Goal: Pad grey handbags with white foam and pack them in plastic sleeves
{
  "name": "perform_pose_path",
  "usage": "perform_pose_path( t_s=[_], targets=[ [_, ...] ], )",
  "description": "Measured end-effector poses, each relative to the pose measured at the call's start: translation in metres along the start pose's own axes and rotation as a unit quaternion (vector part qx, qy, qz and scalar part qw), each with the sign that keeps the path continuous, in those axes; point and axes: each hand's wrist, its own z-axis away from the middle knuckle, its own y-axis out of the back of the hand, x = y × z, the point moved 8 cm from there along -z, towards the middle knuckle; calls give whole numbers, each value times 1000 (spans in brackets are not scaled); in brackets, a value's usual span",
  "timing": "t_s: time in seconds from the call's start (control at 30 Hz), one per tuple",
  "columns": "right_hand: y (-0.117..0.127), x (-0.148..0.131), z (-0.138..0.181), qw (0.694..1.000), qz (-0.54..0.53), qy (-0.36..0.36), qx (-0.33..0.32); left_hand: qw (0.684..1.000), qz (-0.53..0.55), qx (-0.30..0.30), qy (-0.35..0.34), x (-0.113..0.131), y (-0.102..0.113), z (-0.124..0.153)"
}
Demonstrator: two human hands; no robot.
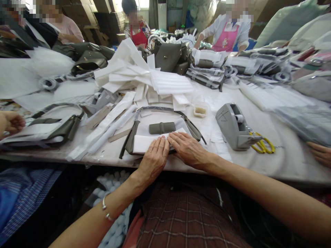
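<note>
A grey-green handbag [190, 126] lies flat at the table's near edge, wrapped in white foam sheet [143, 142], with its small flap [162, 127] showing on top. My left hand [153, 159] lies flat on the foam sheet at the bag's near edge, fingers stretched out. Beside it, fingertips almost touching, my right hand [188, 148] also presses flat on the sheet, fingers extended. Neither hand holds anything.
A grey tape dispenser [234, 126] and yellow-handled scissors [263, 145] sit to the right. A heap of white foam sheets [144, 75] and more bags [168, 57] fill the middle. Another bag [63, 128] lies left. Other people's hands appear at the left [10, 122] and right [320, 153] edges.
</note>
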Motion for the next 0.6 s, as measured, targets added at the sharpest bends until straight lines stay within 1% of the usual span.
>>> perform_pose_path(
  t_s=[0.07,0.17,0.27,0.4,0.5,0.6],
  targets=[
    [2,2,7,999,39,-22,-4,999,-21,-25,0,3,-1,-4],
    [1,1,18,996,71,-47,3,999,-35,-34,2,5,-4,-11],
    [-1,-1,22,996,71,-51,17,1000,-28,-9,-6,2,-5,-14],
    [-1,3,18,995,81,-44,43,999,-2,37,-23,-6,-3,-15],
    [0,6,14,992,102,-31,66,998,-1,59,-27,-12,1,-18],
    [1,11,9,993,88,-22,71,997,-7,69,-26,-14,5,-20]
  ],
)
